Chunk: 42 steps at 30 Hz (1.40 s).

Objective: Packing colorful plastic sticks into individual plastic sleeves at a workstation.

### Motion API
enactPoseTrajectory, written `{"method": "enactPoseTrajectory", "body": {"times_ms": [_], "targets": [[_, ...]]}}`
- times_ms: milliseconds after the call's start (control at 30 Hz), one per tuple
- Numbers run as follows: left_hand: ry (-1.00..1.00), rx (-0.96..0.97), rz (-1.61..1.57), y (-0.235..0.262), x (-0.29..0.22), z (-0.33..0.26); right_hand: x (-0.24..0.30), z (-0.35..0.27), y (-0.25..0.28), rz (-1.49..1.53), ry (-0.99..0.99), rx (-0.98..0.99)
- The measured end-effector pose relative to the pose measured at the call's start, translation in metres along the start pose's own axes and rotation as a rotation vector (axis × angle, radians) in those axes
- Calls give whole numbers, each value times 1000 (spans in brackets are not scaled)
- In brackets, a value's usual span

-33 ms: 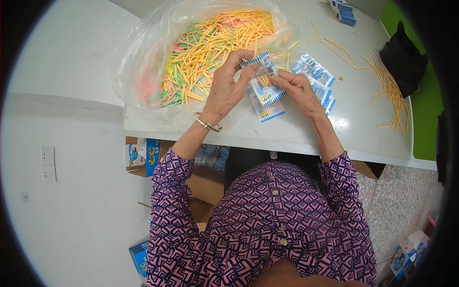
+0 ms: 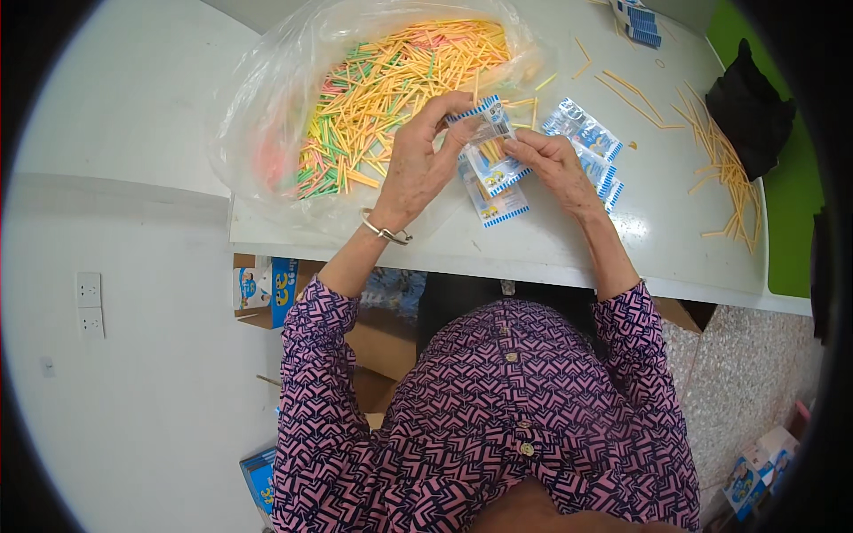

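A small clear packet with blue-and-white striped ends [image 2: 499, 180] is held up over the table between my two hands. Several pale yellow sticks show through its window. My left hand [image 2: 419, 160] grips its upper left edge between thumb and fingers. From the right, my right hand [image 2: 562, 171] pinches the packet near its middle. One stick pokes up just past my left fingertips; whether it is held cannot be told. Beneath lies another blue-and-white packet [image 2: 503, 211], partly covered. More such packets [image 2: 583, 131] lie overlapped beside my right hand.
A large clear plastic bag [image 2: 253, 107] lies open at the back left, full of yellow, green and pink sticks [image 2: 400, 93]. Loose sticks [image 2: 721, 169] spread along the table's right side near a black cloth-like item [image 2: 753, 111]. Folded blue packets [image 2: 637, 25] sit at the far edge.
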<state>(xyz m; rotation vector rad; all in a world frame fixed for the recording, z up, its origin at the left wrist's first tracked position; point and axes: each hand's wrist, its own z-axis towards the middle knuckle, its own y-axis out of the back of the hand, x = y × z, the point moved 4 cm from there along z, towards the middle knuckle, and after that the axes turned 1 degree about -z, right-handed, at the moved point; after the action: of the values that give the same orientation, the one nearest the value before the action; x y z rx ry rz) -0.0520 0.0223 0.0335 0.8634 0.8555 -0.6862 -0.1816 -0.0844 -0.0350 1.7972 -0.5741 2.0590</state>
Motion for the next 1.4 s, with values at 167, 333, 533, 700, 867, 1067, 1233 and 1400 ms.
{"method": "enactPoseTrajectory", "body": {"times_ms": [167, 333, 533, 700, 867, 1067, 1233, 1400], "targets": [[50, -136, -153, 11, -12, 20, 7, -2, -4, -50, 12, 73], [170, 36, -176, 7, -11, 36, 6, -3, -2, -67, -10, 117], [137, -82, -258, -4, -1, 22, 8, -4, -5, 25, -55, 38], [44, 14, 55, -9, -1, 12, 4, -7, -6, 143, -100, 36], [131, 243, 234, -11, -5, 10, 6, -8, -9, 153, -129, 68], [6, 91, 74, -13, -1, 8, 3, -8, -10, 11, -226, 148], [34, 133, 105, -17, 0, 7, 0, -10, -6, -2, -169, 128], [120, 179, 69, -17, 17, -4, 14, -15, 15, -401, 21, 19]]}}
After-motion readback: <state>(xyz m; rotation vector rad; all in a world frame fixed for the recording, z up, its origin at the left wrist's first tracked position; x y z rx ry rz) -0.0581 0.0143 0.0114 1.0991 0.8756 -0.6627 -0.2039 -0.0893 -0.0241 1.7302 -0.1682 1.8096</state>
